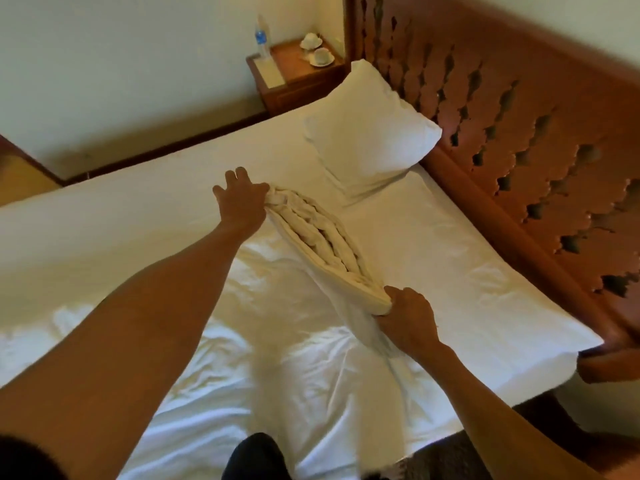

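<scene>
- Blanket, bunched into folds, lay diagonally on the white sheet, near the pillow
- Right hand gripped its near end, fingers curled round
- Left hand touched its far end, fingers spread

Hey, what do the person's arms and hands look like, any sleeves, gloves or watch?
The left arm and right arm are bare as far up as the picture shows, no sleeves. The left hand and right hand wear no gloves; neither wrist shows a watch or band. No ring stands out.
</scene>
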A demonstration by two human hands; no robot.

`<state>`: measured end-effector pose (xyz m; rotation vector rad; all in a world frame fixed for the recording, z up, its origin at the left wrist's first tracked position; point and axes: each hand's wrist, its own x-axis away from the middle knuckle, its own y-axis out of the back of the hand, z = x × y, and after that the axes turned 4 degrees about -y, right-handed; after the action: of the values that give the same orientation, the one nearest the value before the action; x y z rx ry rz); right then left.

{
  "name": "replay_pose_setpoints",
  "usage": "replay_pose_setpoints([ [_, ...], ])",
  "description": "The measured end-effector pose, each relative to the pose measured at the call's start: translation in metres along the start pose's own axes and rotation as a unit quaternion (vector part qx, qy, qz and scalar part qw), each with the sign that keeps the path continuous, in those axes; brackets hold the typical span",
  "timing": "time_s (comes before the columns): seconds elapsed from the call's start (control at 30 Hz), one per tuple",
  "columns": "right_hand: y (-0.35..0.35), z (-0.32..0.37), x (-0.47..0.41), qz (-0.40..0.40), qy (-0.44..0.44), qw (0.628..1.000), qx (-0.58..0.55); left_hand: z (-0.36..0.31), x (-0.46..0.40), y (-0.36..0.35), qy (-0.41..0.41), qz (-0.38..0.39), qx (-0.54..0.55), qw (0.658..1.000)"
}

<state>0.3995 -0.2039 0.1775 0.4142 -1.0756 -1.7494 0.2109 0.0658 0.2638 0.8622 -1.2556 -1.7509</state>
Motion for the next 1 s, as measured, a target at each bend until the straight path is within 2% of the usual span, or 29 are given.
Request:
replay_pose_setpoints([
  [0.17, -0.036, 0.082, 0.03, 0.042, 0.083, 0.993, -0.077, 0.083, 0.03, -0.013, 0.083, 0.034, -0.005, 0.996],
  [0.27, -0.036, 0.112, 0.039, 0.029, 0.117, 0.989, -0.089, 0.101, 0.028, -0.004, 0.092, 0.03, 0.077, 0.992],
  [0.43, -0.082, 0.218, 0.076, 0.026, 0.171, 0.979, -0.105, 0.202, 0.054, -0.02, 0.16, 0.002, 0.175, 0.971],
  [0.63, -0.162, 0.344, 0.11, 0.011, 0.165, 0.986, -0.029, 0.313, 0.051, -0.059, 0.137, -0.076, 0.275, 0.948],
  [0.73, -0.233, 0.423, 0.113, 0.022, 0.174, 0.985, 0.005, 0.38, 0.054, -0.083, 0.129, -0.09, 0.338, 0.928],
  [0.8, -0.285, 0.462, 0.111, 0.088, 0.176, 0.98, 0.03, 0.42, 0.073, -0.109, 0.189, -0.045, 0.402, 0.895],
  [0.87, -0.331, 0.479, 0.113, 0.168, 0.181, 0.966, 0.084, 0.445, 0.11, -0.148, 0.258, 0.061, 0.458, 0.849],
  [0.93, -0.364, 0.468, 0.123, 0.213, 0.176, 0.952, 0.128, 0.453, 0.162, -0.191, 0.276, 0.164, 0.46, 0.828],
  [1.0, -0.38, 0.436, 0.135, 0.25, 0.148, 0.947, 0.137, 0.447, 0.22, -0.229, 0.29, 0.223, 0.469, 0.803],
])
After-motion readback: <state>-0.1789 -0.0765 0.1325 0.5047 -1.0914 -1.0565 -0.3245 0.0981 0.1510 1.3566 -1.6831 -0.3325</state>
